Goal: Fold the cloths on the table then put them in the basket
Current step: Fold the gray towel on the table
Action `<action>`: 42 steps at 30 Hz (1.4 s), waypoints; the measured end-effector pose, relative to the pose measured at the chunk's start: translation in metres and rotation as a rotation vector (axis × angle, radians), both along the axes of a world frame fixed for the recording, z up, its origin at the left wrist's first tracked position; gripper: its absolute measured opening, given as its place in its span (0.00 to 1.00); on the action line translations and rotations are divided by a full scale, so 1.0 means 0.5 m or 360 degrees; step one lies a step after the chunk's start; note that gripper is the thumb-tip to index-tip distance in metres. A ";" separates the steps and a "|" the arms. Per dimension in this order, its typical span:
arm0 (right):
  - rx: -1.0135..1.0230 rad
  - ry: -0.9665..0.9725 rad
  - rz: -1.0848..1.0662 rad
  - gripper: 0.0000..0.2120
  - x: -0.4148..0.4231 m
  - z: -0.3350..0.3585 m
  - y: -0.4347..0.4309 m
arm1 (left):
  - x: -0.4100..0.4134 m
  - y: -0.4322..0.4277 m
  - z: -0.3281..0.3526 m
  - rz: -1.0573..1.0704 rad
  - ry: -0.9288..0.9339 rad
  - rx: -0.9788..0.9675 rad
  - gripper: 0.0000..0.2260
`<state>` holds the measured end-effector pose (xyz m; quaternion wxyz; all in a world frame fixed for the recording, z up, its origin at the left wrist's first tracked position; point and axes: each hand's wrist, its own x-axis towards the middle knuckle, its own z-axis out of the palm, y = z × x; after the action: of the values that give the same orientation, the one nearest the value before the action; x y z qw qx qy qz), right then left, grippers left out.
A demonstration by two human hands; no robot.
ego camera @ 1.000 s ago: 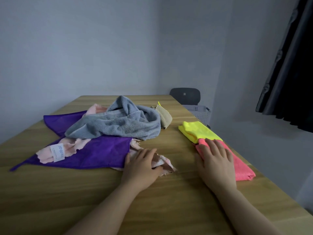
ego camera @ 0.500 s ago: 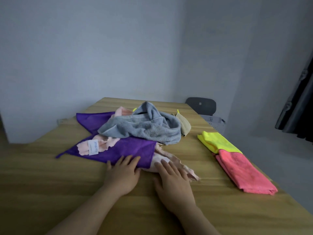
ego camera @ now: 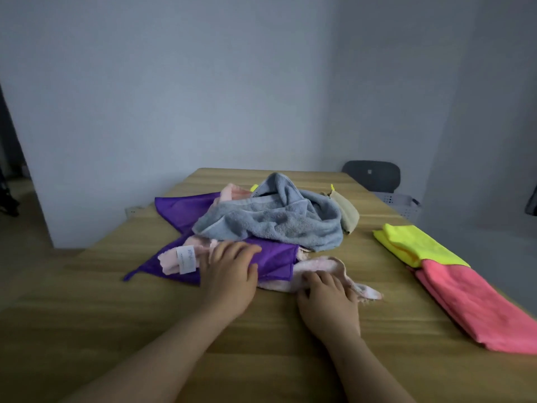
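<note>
The counter [ego camera: 290,359] carries an unfolded heap at its centre. A grey towel [ego camera: 279,222] lies on top of the heap, over a purple cloth [ego camera: 273,257] spread flat beneath it.

Two folded cloths, one coral [ego camera: 476,303] and one yellow [ego camera: 418,245], lie end to end along the right edge, well apart from the heap. The basket [ego camera: 401,203] stands beyond the far right corner, off the counter.

The item in hand appears to be the pale pink cloth [ego camera: 322,264]. It emerges from under the near edge of the purple cloth. Its long axis runs across the counter, left to right, and its free end points right and slightly toward the person.

The left hand [ego camera: 229,277] rests on the purple cloth with its fingers [ego camera: 232,250] loosely spread and gripping nothing visible.

The right hand [ego camera: 328,303] is nearer the free end. Its fingers [ego camera: 319,279] are bent onto the pink fabric, and the view does not show whether they pinch it.

Judgement: the pink cloth lies directly ahead of the right fingers, so drawing it out toward the near right would free it. The towel's weight may drag the heap along with it.
</note>
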<state>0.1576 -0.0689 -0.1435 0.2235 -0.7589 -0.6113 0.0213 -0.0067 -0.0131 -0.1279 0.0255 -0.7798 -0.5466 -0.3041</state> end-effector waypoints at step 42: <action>0.0394 0.0781 -0.0119 0.16 -0.030 0.005 -0.120 | -0.075 -0.104 -0.033 -0.0068 -0.0164 -0.0659 0.18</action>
<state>0.1425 -0.1291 -0.1409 0.4565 -0.7200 -0.5084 0.1214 -0.0444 -0.0653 -0.1445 -0.1696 -0.7634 -0.5812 -0.2252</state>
